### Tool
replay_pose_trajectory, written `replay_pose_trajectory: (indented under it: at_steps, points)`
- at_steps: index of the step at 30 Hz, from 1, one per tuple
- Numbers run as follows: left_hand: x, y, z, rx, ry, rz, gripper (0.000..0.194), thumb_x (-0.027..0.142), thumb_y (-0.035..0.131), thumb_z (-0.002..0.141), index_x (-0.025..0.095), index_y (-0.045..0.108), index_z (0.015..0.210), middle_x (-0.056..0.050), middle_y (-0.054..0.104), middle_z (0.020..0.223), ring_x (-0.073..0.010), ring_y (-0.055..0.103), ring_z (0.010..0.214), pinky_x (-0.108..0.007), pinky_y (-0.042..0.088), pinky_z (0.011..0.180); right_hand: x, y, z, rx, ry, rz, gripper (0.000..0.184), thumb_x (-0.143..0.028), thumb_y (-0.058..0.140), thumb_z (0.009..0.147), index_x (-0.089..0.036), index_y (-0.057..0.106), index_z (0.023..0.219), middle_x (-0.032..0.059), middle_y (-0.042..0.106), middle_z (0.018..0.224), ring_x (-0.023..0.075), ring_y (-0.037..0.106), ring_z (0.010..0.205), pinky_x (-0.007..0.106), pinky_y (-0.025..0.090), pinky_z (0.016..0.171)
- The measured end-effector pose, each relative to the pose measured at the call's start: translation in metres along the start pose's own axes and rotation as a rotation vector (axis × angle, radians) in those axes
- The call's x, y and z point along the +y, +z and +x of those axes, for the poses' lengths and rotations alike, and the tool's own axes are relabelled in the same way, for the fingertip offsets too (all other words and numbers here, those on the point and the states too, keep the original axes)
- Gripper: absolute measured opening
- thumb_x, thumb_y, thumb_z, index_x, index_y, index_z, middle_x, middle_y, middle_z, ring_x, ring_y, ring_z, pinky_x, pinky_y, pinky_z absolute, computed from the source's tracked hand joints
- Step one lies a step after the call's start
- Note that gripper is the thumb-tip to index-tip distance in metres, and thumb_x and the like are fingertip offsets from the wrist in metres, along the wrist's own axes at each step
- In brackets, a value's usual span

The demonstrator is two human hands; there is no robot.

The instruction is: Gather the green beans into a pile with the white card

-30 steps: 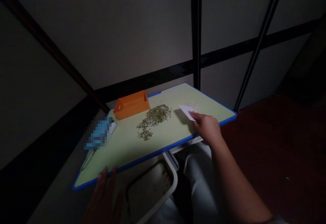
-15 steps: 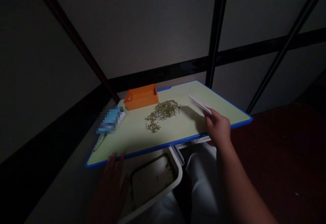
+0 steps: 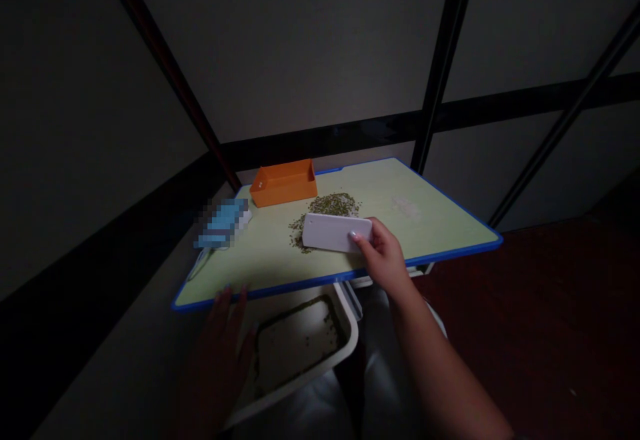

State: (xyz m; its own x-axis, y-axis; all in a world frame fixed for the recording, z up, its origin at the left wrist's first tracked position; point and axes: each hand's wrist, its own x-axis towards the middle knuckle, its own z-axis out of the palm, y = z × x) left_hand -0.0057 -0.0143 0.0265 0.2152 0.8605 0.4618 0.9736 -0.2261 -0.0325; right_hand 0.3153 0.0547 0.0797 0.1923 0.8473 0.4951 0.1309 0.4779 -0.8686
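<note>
Pale yellow, the table [image 3: 265, 253] has the left hand [image 3: 217, 340] loosely spread at its near edge and the right hand [image 3: 385, 253] — thumb uppermost — gripping a flat white plate [image 3: 327, 233], holed near one corner, mid-table before green grains [image 3: 334, 204].

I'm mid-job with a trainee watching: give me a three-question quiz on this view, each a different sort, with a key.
1. Which hand holds the white card?
2. True or false: the orange box stands at the near edge of the board.
3. In this view, the white card partly hides which of these?
A) the pale patch
B) the green bits
C) the orange box

Key:
1. The right hand.
2. False; it stands by the far edge.
3. B
</note>
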Motion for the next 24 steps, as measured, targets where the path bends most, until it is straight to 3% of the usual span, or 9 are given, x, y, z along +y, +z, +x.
replay_pose_trajectory:
  at_steps: [10, 24]
  points:
    - [0.000, 0.000, -0.001, 0.006, 0.012, 0.009, 0.061, 0.043, 0.031, 0.094, 0.020, 0.032, 0.150, -0.014, 0.033, 0.160, -0.0277, 0.034, 0.147, -0.046, 0.041, 0.113, 0.004, 0.001, 0.003, -0.079, 0.001, -0.091, 0.012, -0.033, 0.053, 0.088, -0.021, 0.052, 0.085, -0.0026, 0.054, 0.074, 0.0144, 0.051, 0.068, 0.023, 0.039, 0.061]
    - [-0.002, 0.002, -0.002, 0.033, 0.047, 0.022, 0.061, 0.042, 0.032, 0.094, 0.024, 0.027, 0.152, -0.013, 0.032, 0.161, -0.0278, 0.035, 0.147, -0.047, 0.042, 0.112, 0.013, 0.000, 0.005, -0.067, -0.009, -0.037, 0.011, -0.031, 0.056, 0.086, -0.021, 0.054, 0.083, -0.0016, 0.057, 0.075, 0.0159, 0.053, 0.070, 0.025, 0.038, 0.061]
